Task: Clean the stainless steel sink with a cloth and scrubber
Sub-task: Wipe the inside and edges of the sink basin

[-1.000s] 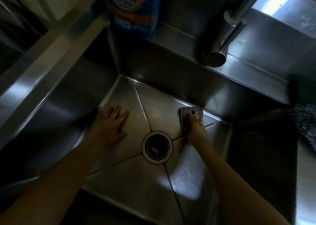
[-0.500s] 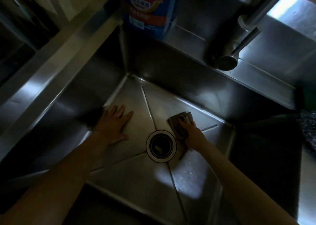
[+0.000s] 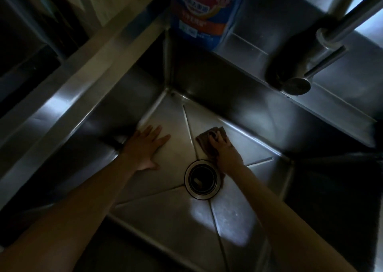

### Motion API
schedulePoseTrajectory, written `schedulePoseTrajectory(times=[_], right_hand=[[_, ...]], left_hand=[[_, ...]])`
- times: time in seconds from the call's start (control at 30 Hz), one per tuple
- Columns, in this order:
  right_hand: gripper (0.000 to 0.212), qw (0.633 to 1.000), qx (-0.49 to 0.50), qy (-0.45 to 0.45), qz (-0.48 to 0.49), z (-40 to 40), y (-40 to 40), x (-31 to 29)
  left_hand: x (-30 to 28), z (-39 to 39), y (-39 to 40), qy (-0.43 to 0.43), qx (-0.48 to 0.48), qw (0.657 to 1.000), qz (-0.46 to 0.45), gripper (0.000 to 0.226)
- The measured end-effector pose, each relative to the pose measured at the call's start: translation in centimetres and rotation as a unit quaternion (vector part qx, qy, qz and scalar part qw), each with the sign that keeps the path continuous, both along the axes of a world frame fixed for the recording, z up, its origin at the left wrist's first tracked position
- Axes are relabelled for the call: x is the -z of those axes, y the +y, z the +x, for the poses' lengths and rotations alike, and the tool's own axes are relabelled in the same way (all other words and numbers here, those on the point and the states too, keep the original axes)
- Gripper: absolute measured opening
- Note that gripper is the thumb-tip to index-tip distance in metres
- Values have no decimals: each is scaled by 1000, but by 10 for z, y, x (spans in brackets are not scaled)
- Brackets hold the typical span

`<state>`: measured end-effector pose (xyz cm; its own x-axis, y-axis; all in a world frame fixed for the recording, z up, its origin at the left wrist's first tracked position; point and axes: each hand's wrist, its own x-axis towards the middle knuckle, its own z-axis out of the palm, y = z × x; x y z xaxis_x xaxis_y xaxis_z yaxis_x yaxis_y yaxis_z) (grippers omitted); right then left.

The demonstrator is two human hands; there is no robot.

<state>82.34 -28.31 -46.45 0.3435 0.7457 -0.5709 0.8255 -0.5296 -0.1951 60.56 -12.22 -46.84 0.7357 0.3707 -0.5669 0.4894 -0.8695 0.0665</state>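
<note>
- The right hand bunches a brown cloth against the sink floor, just beside the drain.
- The left hand lies flat (fingers spread) on the floor.

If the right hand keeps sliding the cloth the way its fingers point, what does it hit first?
Probably the sink's back wall. The right hand grips the cloth on the basin floor, fingers pointing up-left; only bare floor lies between, though depth is hard to judge.
</note>
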Motion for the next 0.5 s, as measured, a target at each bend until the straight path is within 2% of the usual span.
schedulePoseTrajectory(times=[0.17,0.37,0.5], right_hand=[[72,1000,10,-15,9,3,24,-3],[70,998,-69,2,-5,-15,3,0],[70,1000,-29,-3,9,-12,14,-7]], left_hand=[[7,-5,-1,-30,-5,1000,4,107],[3,-7,-4,-21,-7,1000,9,103],[2,-8,-7,-17,-12,1000,22,101]])
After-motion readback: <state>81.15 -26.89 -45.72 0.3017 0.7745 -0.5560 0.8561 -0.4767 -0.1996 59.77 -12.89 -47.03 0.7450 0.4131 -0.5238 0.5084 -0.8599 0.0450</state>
